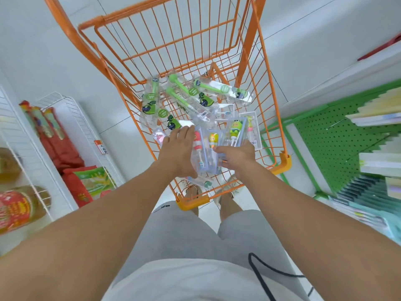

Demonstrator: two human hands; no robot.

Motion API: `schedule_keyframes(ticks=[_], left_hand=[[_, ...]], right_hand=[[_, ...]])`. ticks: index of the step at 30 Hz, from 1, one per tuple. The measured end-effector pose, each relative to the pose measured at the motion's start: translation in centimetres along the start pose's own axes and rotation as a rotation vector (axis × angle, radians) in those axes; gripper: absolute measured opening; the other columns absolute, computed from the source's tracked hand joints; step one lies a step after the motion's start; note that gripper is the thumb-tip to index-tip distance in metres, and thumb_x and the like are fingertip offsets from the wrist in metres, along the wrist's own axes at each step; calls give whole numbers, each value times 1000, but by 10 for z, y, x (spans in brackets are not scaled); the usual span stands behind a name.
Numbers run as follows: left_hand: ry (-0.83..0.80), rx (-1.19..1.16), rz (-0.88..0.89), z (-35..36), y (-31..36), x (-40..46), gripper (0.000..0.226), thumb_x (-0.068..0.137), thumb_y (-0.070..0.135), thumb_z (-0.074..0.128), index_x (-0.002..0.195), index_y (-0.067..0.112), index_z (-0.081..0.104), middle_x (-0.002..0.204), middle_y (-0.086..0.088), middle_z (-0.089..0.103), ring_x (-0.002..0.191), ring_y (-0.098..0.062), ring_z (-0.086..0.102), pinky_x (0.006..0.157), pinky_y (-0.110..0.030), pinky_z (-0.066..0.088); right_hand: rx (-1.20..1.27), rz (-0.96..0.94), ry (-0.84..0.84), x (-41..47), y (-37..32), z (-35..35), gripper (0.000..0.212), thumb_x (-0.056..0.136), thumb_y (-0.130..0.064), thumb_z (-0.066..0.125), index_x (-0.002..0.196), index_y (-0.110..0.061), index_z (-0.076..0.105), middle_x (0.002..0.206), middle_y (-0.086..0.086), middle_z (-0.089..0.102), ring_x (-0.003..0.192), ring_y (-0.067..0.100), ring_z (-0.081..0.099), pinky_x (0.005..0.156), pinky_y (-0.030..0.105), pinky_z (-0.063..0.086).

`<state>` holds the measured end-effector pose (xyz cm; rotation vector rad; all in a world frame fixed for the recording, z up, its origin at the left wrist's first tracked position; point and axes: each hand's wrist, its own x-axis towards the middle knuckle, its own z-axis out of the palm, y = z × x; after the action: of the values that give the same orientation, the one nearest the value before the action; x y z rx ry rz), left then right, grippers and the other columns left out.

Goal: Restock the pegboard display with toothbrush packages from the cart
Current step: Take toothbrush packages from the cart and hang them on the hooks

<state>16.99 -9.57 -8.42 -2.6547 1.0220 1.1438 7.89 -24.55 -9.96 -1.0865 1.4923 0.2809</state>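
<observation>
Two hands reach down into our orange cart point(256, 88), where the toothbrush packages lie in a loose heap on the wire floor. Our left hand point(176, 152) has its fingers curled round the left side of a small stack of clear boxes point(207, 148), each with a cartoon-topped children's brush inside: one red, one yellow. Our right hand point(237, 156) holds the same stack from the right, thumb laid over the front of the boxes, fingers tucked beneath and out of sight. A green frog-headed brush box point(235, 130) stands just beyond the right hand, touching the stack. Farther into the cart, green-handled brushes in clear sleeves point(188, 98) lie crossed over one another. To the right of the cart runs the green pegboard point(338, 135), with pale packs hanging on its hooks. To the left of the cart, a white wire rack point(86, 124) holds red bags point(59, 146). Beneath the cart's near edge we see grey shorts and pale shoes.
</observation>
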Motion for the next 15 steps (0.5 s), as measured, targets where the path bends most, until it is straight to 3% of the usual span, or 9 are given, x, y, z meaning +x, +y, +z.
schedule_keyframes(ticks=[2,4,7,8,10,12,14,15], left_hand=[[4,-24,30,-5,-6,0,143,55,55,91,158,17,1,164,-3,13,150,-32,11,119,-52,21],[25,-72,87,-10,-11,0,143,52,55,90,159,18,3,164,-3,12,150,-32,10,121,-52,21],[94,-236,233,-21,-12,-1,145,46,50,92,158,20,6,163,-3,9,149,-31,13,121,-47,23],[105,-326,265,-25,-11,-4,145,46,44,94,158,21,6,161,-1,7,146,-31,21,117,-44,32],[135,-484,263,-34,-9,-9,144,48,32,98,158,26,4,155,4,6,124,-29,46,93,-38,54],[143,-617,217,-41,-7,-11,143,50,24,99,157,31,5,149,9,8,112,-23,51,76,-27,56],[97,-723,170,-47,-4,-10,141,52,18,99,157,33,6,148,14,7,115,-22,52,72,-21,55],[62,-758,151,-49,-3,-8,140,53,17,98,157,34,7,148,16,6,114,-23,55,73,-25,58]], right_hand=[[48,-9,-18,-6,-2,-2,114,64,-7,94,156,-14,26,135,14,54,89,28,70,62,41,63],[70,-36,-37,-11,-6,-7,102,65,-8,94,149,-11,35,133,15,57,86,26,70,58,37,62],[123,-123,-56,-17,-20,-22,71,71,-6,91,123,-18,43,107,4,62,89,25,71,70,41,63],[145,-157,-65,-21,-25,-29,69,72,-5,90,119,-21,42,102,1,62,90,25,72,74,41,63],[184,-218,-99,-27,-34,-47,70,70,-7,91,125,-15,48,107,5,68,90,26,75,74,41,63],[226,-258,-108,-32,-39,-63,80,67,-10,93,135,-14,52,116,9,71,91,27,76,74,42,63],[239,-282,-100,-34,-41,-76,76,68,-7,91,135,-13,54,115,11,73,90,28,77,73,42,63],[235,-290,-107,-35,-42,-78,73,69,-5,90,133,-11,55,113,13,74,88,29,77,71,41,63]])
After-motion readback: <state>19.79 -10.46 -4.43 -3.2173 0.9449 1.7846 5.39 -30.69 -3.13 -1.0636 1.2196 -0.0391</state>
